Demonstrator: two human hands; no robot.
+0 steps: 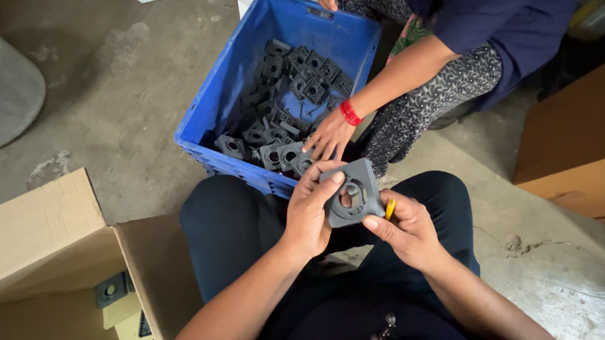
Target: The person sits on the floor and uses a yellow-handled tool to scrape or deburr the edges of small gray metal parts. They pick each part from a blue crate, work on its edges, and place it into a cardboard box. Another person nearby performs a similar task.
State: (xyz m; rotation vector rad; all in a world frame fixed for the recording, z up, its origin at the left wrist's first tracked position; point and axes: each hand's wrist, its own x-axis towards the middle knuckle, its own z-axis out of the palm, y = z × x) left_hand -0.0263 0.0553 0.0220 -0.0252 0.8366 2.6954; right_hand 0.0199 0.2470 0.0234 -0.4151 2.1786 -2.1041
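Both hands on the grey part (351, 194) over the lap, near the blue crate (242, 76). Left hand (310, 211) fingers curled round its edge, right hand (405, 228) pinching the corner plus something yellow (390, 208). Best gripped by the rim, bore kept visible. Can't make out that yellow bit. Co-worker's hand (330, 135) in the crate.

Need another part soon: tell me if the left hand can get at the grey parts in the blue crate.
Probably not right away: the left hand is holding the grey part, and a co-worker's hand lies over the nearest parts in the blue crate.
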